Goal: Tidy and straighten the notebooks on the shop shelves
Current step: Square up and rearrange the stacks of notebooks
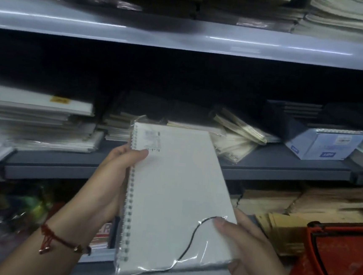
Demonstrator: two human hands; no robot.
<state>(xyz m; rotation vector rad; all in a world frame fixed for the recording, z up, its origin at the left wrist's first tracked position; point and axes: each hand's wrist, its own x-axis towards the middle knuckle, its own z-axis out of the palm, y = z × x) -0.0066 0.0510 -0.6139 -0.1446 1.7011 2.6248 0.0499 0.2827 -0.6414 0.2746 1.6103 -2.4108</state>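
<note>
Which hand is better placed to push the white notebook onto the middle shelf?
Probably the right hand: it grips the white spiral notebook's near corner, behind it; the left hand only grips the spiral side.

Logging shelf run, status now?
Both hands gripping: left hand at spiral edge, right hand at lower corner. White wrapped notebook held off middle shelf. Nothing blocking.

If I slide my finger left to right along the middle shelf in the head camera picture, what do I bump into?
White stack of notebooks → small pile of wrapped notebooks → tipped-over wrapped notebooks → blue box.
</note>
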